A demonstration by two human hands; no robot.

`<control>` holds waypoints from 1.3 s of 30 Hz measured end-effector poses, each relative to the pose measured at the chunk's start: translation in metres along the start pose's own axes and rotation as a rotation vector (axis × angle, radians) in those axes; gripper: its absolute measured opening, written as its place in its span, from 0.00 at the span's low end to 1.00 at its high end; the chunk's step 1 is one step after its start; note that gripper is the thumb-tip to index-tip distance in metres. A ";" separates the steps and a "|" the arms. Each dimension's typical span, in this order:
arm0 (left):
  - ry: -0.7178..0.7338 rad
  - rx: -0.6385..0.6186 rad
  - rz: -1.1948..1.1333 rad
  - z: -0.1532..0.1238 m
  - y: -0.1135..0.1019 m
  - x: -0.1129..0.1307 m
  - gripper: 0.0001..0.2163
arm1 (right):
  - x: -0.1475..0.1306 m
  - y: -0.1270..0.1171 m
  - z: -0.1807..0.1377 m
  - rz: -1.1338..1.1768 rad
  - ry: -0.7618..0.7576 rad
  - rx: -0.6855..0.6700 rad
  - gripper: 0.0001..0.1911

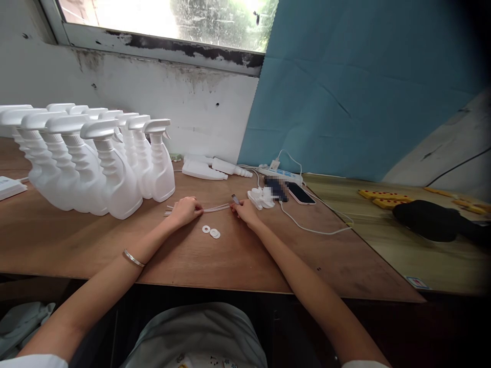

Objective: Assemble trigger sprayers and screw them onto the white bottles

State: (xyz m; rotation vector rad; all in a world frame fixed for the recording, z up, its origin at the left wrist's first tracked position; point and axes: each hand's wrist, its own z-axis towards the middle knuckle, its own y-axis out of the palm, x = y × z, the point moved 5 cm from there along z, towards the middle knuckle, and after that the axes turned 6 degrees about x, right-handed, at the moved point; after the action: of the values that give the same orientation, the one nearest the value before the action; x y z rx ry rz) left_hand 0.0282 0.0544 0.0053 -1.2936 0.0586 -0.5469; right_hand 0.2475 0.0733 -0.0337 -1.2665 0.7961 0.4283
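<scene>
My left hand (186, 210) is closed in a pinch on several thin whitish tubes (217, 208). The tubes lie low over the brown table and stick out on both sides of that hand. At their right end is my right hand (247, 212), its fingers closed around a small flat grey tool (235, 199) whose upper end points up; its kind is too small to make out. Whether the right fingers also touch the tubes I cannot tell. Just in front of the hands lie a few white ring washers (206, 229), two of them overlapping.
White spray bottles (115, 179) stand in rows at the left. Behind the hands, bottles without sprayers (203, 169) lie flat. Small white plastic parts (261, 198), a phone (302, 194), a power strip (284, 175) and a white cable (310, 230) are to the right.
</scene>
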 end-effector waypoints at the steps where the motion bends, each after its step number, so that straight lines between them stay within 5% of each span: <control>1: -0.001 -0.001 -0.003 0.000 0.000 0.000 0.11 | 0.000 0.000 0.000 -0.009 -0.004 0.000 0.10; 9: 0.007 -0.010 -0.020 -0.001 -0.001 0.002 0.10 | -0.016 -0.009 -0.013 -0.153 -0.110 0.055 0.10; 16: 0.001 -0.002 -0.027 0.000 -0.001 0.002 0.10 | -0.054 -0.001 -0.048 -0.370 -0.520 0.085 0.13; 22: 0.126 0.009 -0.110 0.001 0.003 0.007 0.10 | -0.066 0.014 -0.068 -0.419 -0.790 -0.081 0.13; 39: 0.254 0.040 -0.163 0.003 0.010 0.009 0.09 | -0.062 0.019 -0.058 -0.478 -0.794 -0.087 0.12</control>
State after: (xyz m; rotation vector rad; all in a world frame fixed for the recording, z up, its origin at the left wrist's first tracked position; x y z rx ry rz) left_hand 0.0405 0.0547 -0.0007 -1.1906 0.1531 -0.8471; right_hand 0.1760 0.0313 -0.0066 -1.1801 -0.1968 0.5212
